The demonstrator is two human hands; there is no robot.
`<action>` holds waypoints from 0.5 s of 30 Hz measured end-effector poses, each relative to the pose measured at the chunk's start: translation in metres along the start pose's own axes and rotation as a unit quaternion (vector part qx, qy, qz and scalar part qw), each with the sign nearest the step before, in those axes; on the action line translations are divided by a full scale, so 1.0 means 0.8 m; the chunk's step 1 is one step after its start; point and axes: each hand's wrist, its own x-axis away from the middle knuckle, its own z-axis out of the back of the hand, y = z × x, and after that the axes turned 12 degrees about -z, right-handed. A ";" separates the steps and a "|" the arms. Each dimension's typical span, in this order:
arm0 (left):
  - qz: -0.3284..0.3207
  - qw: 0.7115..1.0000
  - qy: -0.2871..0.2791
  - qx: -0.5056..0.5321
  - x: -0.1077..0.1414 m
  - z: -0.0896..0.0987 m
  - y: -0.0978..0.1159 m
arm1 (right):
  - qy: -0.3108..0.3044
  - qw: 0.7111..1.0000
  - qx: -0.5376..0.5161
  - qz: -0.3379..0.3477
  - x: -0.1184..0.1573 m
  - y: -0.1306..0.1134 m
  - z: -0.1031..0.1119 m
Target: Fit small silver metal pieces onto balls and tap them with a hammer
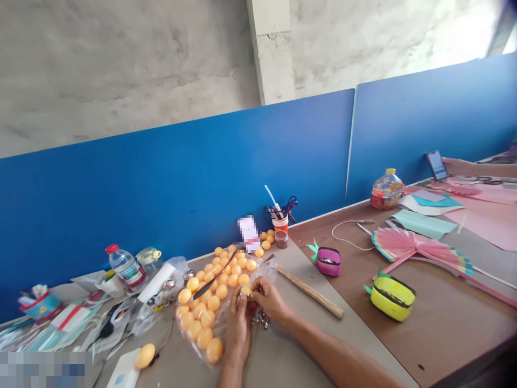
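Note:
My left hand [237,322] and my right hand [271,303] meet at the front middle of the table, fingers closed. Between their fingertips is a small, shiny, yellow-and-silver piece [245,291], too covered to identify. Just below my right hand lie several shiny silver metal bits [263,319]. Beside my left hand, many orange table tennis balls [208,318] lie in and around a clear plastic bag. A dark strap-like strip [210,283] rests across them.
Wooden sticks [311,291] lie to the right, past them a purple pouch [329,261] and a yellow-green pouch [392,298]. A pink paper fan [420,249] and a jug [386,189] are farther right. A red-capped bottle [126,267] stands left, near a loose orange ball [145,356].

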 end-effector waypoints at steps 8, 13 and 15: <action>0.051 0.993 0.039 0.103 -0.002 -0.008 0.015 | -0.110 0.991 0.071 -0.013 -0.016 -0.021 0.044; 0.072 0.989 0.062 0.109 -0.003 -0.005 0.014 | -0.110 0.949 0.291 0.050 -0.012 -0.033 0.063; 0.075 0.988 0.069 0.113 -0.004 -0.004 0.013 | -0.085 0.930 0.348 0.077 -0.010 -0.029 0.063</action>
